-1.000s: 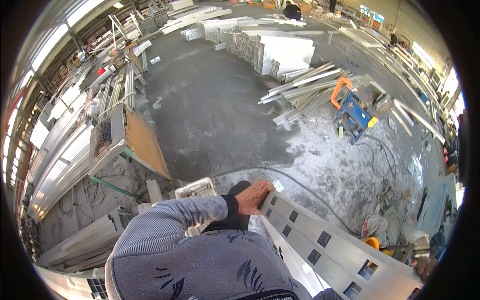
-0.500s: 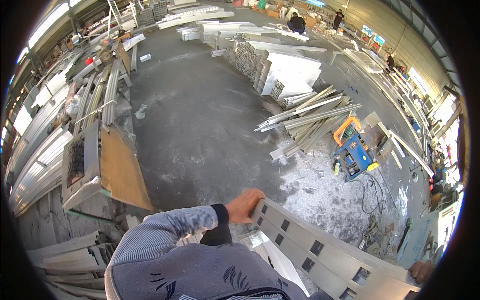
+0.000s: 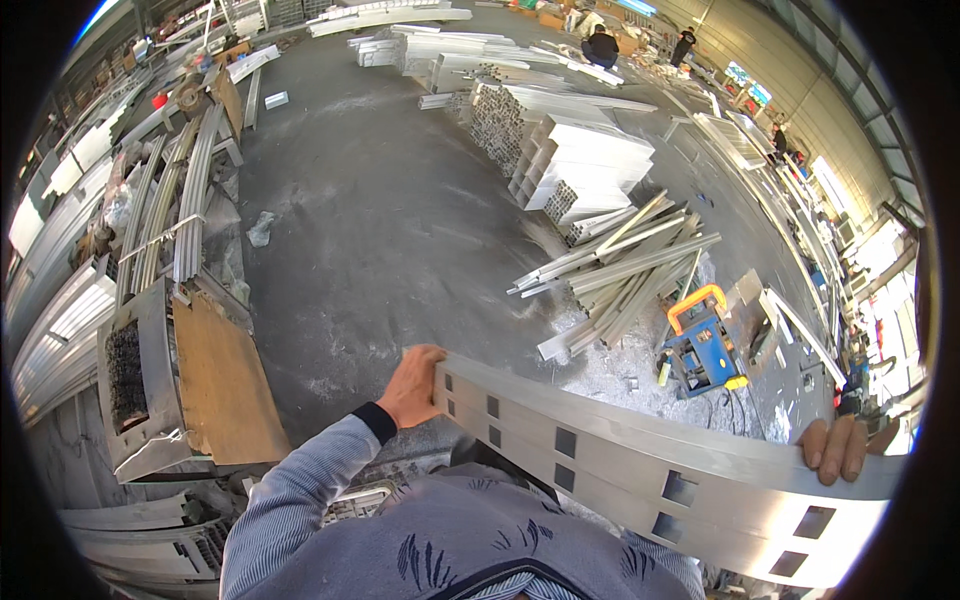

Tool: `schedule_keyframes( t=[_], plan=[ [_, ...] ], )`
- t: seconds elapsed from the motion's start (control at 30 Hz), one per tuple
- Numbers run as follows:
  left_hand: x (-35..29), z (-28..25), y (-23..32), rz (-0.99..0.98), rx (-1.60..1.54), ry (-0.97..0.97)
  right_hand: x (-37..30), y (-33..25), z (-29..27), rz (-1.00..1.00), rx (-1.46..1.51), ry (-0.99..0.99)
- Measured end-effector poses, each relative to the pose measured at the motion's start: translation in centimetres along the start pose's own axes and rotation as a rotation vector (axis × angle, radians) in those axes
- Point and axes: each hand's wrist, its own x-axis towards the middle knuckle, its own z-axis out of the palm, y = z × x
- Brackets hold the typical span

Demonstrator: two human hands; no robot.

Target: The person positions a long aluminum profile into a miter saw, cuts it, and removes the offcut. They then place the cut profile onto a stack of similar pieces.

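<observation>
A long silver metal profile (image 3: pixel 620 455) with two rows of square cut-outs stretches across in front of my body, from the middle of the head view to its lower right. My left hand (image 3: pixel 412 386) is closed around its left end. Near the other end, the fingers of my right hand (image 3: pixel 838 447) curl over the top edge; the thumb side is partly hidden. The profile is held above the floor, sloping down to the right in the picture. Below it, my grey patterned top covers the lower edge of the view.
Ahead on the floor lie a pile of loose metal strips (image 3: pixel 630 270) and stacked white profiles (image 3: pixel 585 160). A blue machine with an orange handle (image 3: pixel 704 350) stands beyond the held profile. At left are a brown board (image 3: pixel 228 375) and long profiles (image 3: pixel 190 225). People work far back.
The profile has swung leftward and lies more level across my body. My left hand moved left and up with its end; the right hand rose and shows more of its fingers.
</observation>
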Motion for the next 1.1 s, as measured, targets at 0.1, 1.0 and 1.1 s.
schedule_keyframes(
  t=[0.1, 1.0, 1.1],
  plan=[
    [0.9, -2.0, -4.1, -0.137, 0.073, 0.093, 6.6, 5.8, 0.9, 0.133, 0.052, -0.226],
    [32.5, -21.8, -44.6, -0.357, 0.334, 0.449, 52.7, 57.4, 13.8, 0.098, 0.420, -0.399],
    [37.8, -27.7, -50.1, -0.310, 0.359, 0.466, 59.5, 61.7, 15.5, 0.096, 0.385, -0.489]
  ],
)
